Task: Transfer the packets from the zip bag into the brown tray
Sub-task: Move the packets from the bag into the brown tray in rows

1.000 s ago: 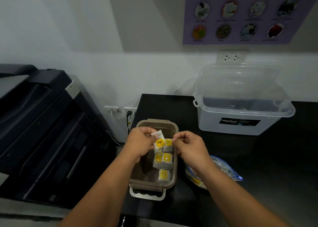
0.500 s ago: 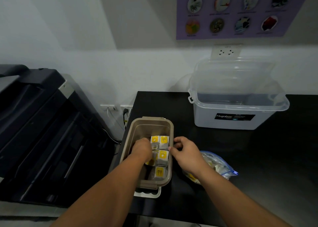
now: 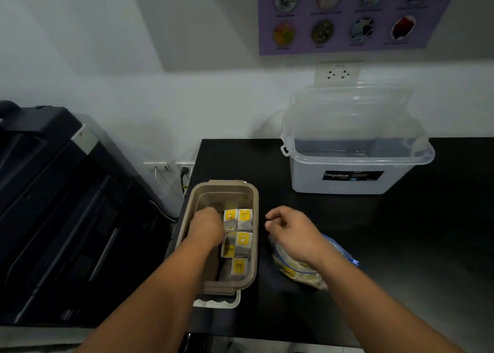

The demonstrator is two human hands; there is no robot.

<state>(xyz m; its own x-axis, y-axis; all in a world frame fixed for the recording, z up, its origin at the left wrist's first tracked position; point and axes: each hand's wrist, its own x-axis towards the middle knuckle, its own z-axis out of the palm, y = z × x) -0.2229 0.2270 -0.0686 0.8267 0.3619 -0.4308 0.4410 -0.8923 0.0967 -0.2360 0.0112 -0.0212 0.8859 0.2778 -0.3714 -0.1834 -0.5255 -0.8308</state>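
Your left hand [image 3: 207, 228] sits inside the brown rectangular plastic tray [image 3: 256, 213], knuckles up against the yellow-and-grey paper packets [image 3: 242, 241] lined along its right side; its fingers are hidden, so any hold cannot be told. Your right hand [image 3: 294, 235] hovers loosely curled and empty over the clear plastic zip bag [image 3: 299, 271] just right of the tray.

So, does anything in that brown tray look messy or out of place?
Slightly. In the tray, most packets lie face-up in rows, but one packet beside the left hand sits turned sideways. Nothing looks spilled or damaged.
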